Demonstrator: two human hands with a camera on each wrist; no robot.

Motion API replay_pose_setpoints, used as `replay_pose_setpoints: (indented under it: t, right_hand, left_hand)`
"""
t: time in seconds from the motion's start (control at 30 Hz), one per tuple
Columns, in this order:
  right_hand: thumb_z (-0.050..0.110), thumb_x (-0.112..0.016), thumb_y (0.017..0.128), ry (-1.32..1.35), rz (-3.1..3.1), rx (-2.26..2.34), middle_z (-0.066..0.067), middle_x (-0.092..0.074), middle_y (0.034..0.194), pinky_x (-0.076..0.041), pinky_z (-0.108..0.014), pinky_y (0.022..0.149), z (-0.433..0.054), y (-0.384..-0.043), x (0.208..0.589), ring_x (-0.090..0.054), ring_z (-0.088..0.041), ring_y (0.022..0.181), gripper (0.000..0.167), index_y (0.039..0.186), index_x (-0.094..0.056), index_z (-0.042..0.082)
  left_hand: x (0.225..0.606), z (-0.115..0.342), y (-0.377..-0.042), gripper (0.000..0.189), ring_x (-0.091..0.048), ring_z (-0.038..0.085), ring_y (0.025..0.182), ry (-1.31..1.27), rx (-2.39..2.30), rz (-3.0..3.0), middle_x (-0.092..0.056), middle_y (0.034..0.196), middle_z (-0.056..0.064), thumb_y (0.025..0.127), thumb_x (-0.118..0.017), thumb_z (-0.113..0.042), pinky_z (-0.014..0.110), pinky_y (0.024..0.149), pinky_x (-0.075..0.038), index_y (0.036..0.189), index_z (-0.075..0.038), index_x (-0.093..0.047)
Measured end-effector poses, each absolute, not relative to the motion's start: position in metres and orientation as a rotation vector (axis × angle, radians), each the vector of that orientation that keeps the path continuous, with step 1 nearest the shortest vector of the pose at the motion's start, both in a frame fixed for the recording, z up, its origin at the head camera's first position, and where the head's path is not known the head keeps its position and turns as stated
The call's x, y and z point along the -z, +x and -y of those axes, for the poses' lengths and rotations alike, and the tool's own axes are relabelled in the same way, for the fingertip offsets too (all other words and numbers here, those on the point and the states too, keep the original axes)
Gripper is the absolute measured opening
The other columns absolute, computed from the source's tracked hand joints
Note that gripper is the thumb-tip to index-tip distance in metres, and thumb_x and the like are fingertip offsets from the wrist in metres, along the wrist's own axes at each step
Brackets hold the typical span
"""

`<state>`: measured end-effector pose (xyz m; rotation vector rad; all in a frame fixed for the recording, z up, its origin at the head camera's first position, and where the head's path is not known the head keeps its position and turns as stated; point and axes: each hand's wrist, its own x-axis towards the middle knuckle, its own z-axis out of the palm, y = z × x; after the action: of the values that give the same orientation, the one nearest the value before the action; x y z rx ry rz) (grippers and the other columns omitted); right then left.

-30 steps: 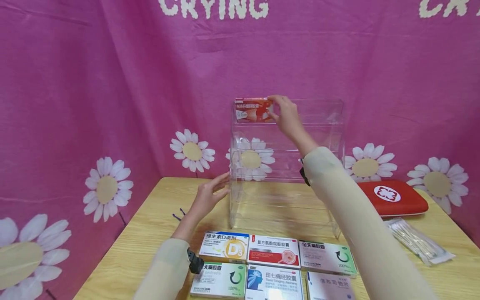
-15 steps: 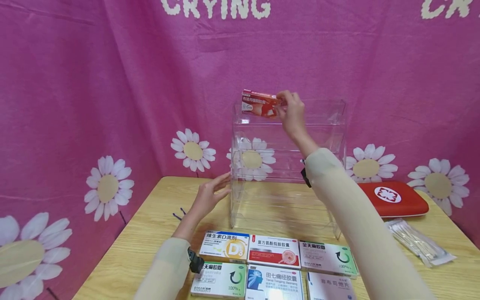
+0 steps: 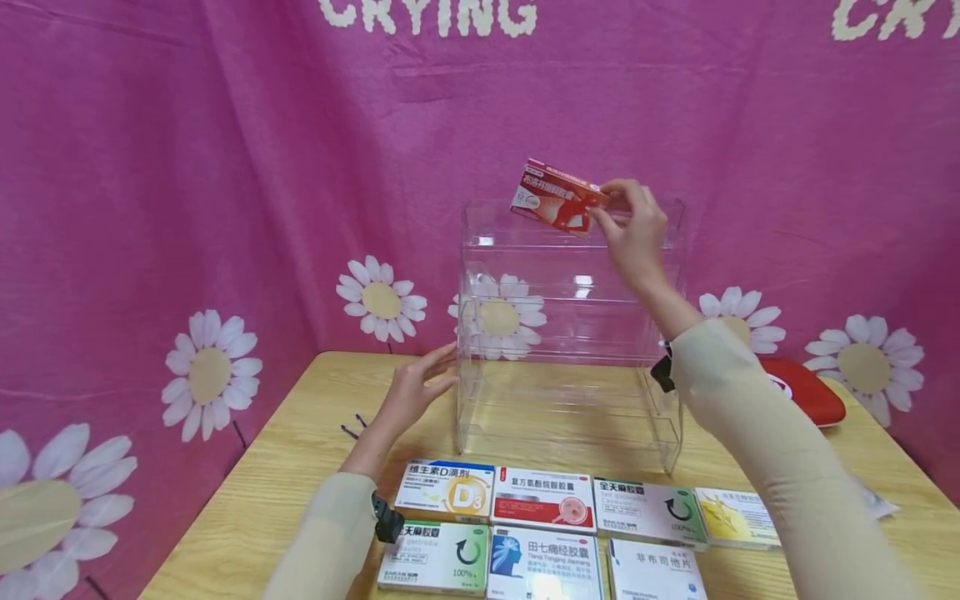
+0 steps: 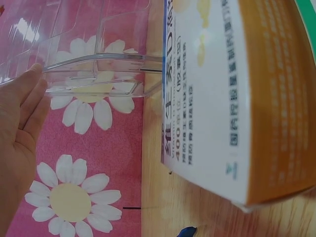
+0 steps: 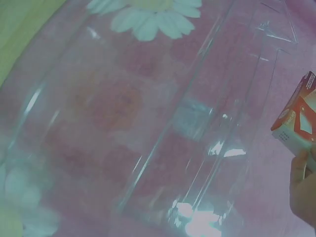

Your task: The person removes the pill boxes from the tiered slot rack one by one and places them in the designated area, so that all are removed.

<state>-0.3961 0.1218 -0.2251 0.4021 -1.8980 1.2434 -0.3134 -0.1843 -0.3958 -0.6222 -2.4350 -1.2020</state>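
Observation:
Tilted above the top tier of a clear acrylic display rack is a red medicine box. My right hand pinches its right end between thumb and fingers. In the right wrist view, that medicine box and my thumb show at the right edge. My left hand rests its extended fingertips against the rack's left side, low down. The left wrist view shows these fingers at the rack's edge, with a vitamin D box looming close on the right.
Two rows of medicine boxes lie in front of the rack, among them a red-and-white box and a blue-and-white box. A red zip case sits at the right, partly behind my sleeve. Pink cloth hangs behind the table.
The red medicine box has come up out of the rack's top tier and moved right with my right hand, tilting as it rose. My left hand has stayed at the rack's side.

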Motion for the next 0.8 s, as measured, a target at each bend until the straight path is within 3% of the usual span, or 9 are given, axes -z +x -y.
replay_pose_setpoints:
  t: [0.2,0.53,0.8]
  right_hand:
    - [0.005,-0.071,0.087,0.453,1.941,-1.282,0.013,-0.054,0.097,-0.054,-0.006,0.081,-0.156,-0.368,0.236,-0.058,0.009,0.087,0.032,0.116,-0.06,-0.006]
    - [-0.002,-0.073,0.084,0.518,2.02,-1.213,0.027,-0.06,0.091,-0.052,-0.001,0.072,-0.217,-0.312,0.267,-0.061,0.014,0.083,0.032,0.114,-0.062,-0.006]
    - [-0.011,-0.072,0.081,0.545,2.12,-1.103,0.031,-0.061,0.093,-0.049,0.003,0.074,-0.264,-0.266,0.302,-0.06,0.016,0.083,0.036,0.115,-0.062,-0.005]
  left_hand:
    - [0.397,0.185,-0.313,0.051,-0.067,0.032,0.115,-0.6,1.182,2.438,-0.066,0.127,0.017,0.089,-0.069,-0.006,0.041,0.094,-0.057,0.138,-0.004,-0.055]
    - [0.395,0.185,-0.312,0.051,-0.066,0.034,0.115,-0.599,1.181,2.439,-0.066,0.127,0.019,0.088,-0.07,-0.006,0.045,0.093,-0.057,0.137,-0.004,-0.055]
    - [0.394,0.182,-0.312,0.051,-0.066,0.033,0.115,-0.595,1.174,2.456,-0.066,0.128,0.017,0.088,-0.07,-0.007,0.043,0.094,-0.057,0.137,-0.005,-0.055]
